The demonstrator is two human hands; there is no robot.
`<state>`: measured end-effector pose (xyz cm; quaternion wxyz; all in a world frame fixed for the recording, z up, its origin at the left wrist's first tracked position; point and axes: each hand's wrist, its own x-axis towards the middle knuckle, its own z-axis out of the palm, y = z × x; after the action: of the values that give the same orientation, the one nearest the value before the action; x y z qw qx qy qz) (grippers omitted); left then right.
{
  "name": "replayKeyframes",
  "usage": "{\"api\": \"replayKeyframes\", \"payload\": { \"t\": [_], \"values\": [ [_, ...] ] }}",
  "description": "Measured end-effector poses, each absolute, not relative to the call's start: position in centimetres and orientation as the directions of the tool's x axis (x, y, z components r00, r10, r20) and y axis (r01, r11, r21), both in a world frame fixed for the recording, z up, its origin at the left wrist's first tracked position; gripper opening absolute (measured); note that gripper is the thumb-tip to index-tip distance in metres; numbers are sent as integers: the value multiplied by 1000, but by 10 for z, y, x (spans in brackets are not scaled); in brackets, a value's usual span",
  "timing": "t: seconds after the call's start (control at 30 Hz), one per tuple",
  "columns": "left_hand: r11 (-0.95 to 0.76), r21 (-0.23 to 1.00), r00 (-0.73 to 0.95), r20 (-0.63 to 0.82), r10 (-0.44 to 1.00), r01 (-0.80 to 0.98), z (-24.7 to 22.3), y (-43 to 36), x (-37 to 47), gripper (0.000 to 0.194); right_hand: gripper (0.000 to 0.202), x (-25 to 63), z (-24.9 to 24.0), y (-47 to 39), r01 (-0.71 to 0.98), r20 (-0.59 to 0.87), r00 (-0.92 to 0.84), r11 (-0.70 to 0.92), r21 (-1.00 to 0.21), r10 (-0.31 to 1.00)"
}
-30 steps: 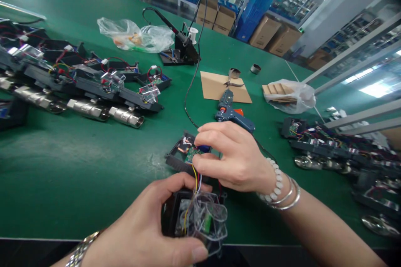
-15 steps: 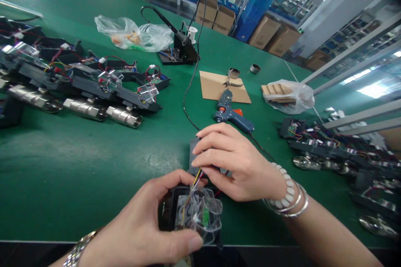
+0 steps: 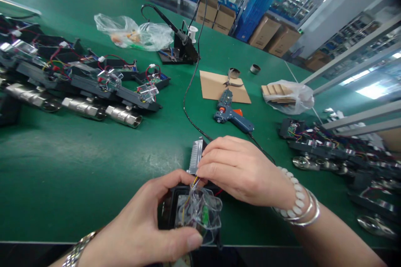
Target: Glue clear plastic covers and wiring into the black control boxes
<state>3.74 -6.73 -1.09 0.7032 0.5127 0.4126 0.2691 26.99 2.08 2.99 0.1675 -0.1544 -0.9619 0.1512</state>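
Near the table's front edge, my left hand [image 3: 150, 221] grips a black housing [image 3: 173, 208] with a clear plastic part [image 3: 205, 212] on it, its thumb along the near side. Yellow and dark wires [image 3: 196, 180] rise from the clear part toward my right fingertips. My right hand [image 3: 234, 169] is closed at those wires, beside a grey ribbed piece [image 3: 196, 156] standing just beyond the housing. The fingers hide what exactly they pinch.
A blue glue gun [image 3: 233, 114] lies by cardboard [image 3: 216, 87] and pliers [image 3: 230, 81]. Behind are a soldering iron in its stand [image 3: 184, 48] and a plastic bag [image 3: 134, 33]. Wired assemblies with metal valves [image 3: 84, 107] line the left; similar units [image 3: 326, 146] sit right.
My right hand has shifted slightly right and toward me. The grey ribbed piece is tilted differently and shows more of its ribbed face. My left hand has stayed almost still.
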Motion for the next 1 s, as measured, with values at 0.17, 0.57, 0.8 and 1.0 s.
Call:
{"api": "replayKeyframes", "payload": {
  "t": [0.17,0.57,0.8,1.0],
  "values": [
    [334,941,517,-313,796,56,-11,-68,36,48,34,268,34,21,251,250,-915,930,-268,318],
    [340,940,473,-308,825,20,-13,-67,38,50,23,270,21,26,316,305,-888,938,-138,344],
    [430,902,521,-351,778,-35,-26,-48,37,52,13,258,-20,47,456,314,-786,842,-287,533],
    [131,961,502,-242,831,245,-19,-41,29,58,9,255,-26,50,431,296,-780,816,-384,551]
  ]
}}
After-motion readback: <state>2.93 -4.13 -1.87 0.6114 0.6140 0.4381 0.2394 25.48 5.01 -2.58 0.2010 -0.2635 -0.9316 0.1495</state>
